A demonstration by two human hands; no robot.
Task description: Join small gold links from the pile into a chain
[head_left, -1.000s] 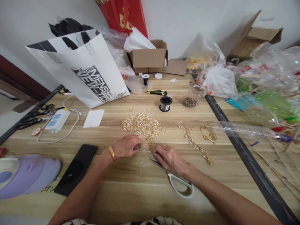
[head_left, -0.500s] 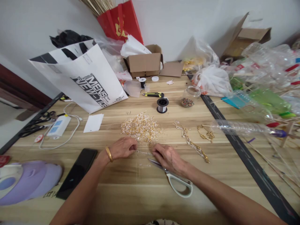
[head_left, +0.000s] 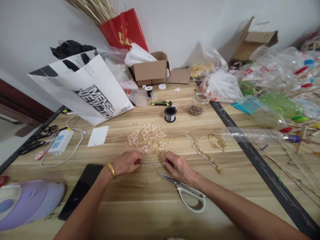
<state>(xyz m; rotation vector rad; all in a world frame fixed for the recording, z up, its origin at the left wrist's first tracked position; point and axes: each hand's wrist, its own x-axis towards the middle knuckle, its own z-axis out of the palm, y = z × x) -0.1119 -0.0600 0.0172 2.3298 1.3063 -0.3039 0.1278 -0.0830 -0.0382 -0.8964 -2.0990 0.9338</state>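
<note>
A short thin silvery chain (head_left: 150, 164) stretches nearly straight between my two hands, just above the table. My left hand (head_left: 128, 162) pinches its left end, fingers curled in. At the other end my right hand (head_left: 178, 166) is closed, thumb and forefinger together; its fingertips are partly hidden. Right behind the hands lies a pile of small gold and silver jewelry pieces (head_left: 147, 138). Scissors (head_left: 191, 199) with white handles rest beneath my right wrist, blades pointing left. Another short chain piece (head_left: 153, 179) lies on the wood in front.
To the right lie a bundle of chains (head_left: 202, 151) and a gold chain (head_left: 217, 142). Behind stand a wire spool (head_left: 170, 115), a utility knife (head_left: 160, 103) and a glass jar (head_left: 198, 105). A phone (head_left: 81, 190) and power strip (head_left: 60, 141) are left; plastic bottles (head_left: 272, 66) crowd the right.
The view has tilted slightly, shifting the scene a little. My left hand has drawn slightly left, away from the right, and more of the thin chain shows between them.
</note>
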